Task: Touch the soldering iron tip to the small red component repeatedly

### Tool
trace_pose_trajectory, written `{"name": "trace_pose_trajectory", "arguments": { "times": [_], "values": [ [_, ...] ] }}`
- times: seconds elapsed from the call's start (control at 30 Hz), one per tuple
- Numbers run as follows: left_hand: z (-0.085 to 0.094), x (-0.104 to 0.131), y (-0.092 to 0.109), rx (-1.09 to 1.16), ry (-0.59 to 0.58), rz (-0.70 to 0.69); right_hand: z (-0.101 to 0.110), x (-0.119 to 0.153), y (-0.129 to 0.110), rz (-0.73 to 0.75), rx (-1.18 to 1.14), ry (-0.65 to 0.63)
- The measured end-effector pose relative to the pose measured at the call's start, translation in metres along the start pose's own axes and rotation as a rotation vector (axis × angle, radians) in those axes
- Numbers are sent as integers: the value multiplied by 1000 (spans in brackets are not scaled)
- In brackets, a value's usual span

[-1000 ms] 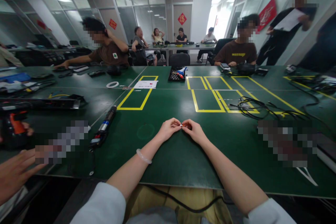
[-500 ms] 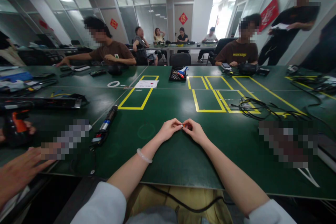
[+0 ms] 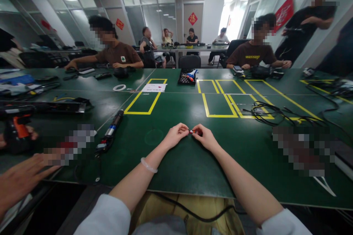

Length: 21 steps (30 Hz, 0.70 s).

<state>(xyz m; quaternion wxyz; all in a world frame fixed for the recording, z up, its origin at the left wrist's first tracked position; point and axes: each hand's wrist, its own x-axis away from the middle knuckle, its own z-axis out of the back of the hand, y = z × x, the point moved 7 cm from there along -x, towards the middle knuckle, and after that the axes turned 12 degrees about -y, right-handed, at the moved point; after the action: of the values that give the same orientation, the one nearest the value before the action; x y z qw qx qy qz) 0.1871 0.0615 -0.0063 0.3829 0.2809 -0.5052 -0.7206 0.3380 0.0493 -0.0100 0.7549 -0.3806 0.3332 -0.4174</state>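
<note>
Over the green table (image 3: 176, 169), both my hands meet at a tiny orange-red piece with a pale, shiny end (image 3: 192, 131). My right hand (image 3: 205, 136) pinches its orange part between thumb and fingertips. From the other side, my left hand (image 3: 176, 135) has thumb and forefinger pressed together at the pale end. The fingers cover most of the piece, and its kind is too small to make out. A pale bangle (image 3: 149, 165) circles my left wrist.
A dark cylindrical device (image 3: 110, 131) lies to the left, near a co-worker's hand (image 3: 24, 176) and a drill (image 3: 18, 128). Black cables (image 3: 264, 114) are heaped at right. A black tray (image 3: 186, 77) holds coloured items beyond yellow tape outlines (image 3: 220, 116).
My left hand has shifted slightly left, so more of the small piece shows between the fingertips. My right hand has barely moved.
</note>
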Motion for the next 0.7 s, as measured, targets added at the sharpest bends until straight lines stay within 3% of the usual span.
{"name": "trace_pose_trajectory", "arguments": {
  "times": [0.33,0.47,0.6,0.7],
  "values": [
    [14,26,5,-123,-31,82,-1,1,2,-11,2,-11],
    [23,40,9,-267,-49,98,0,2,2,-23,-5,-18],
    [54,68,10,-580,0,154,1,1,1,-29,-8,-28],
    [99,103,4,-860,129,265,1,1,2,-26,-13,-24]
  ]
}}
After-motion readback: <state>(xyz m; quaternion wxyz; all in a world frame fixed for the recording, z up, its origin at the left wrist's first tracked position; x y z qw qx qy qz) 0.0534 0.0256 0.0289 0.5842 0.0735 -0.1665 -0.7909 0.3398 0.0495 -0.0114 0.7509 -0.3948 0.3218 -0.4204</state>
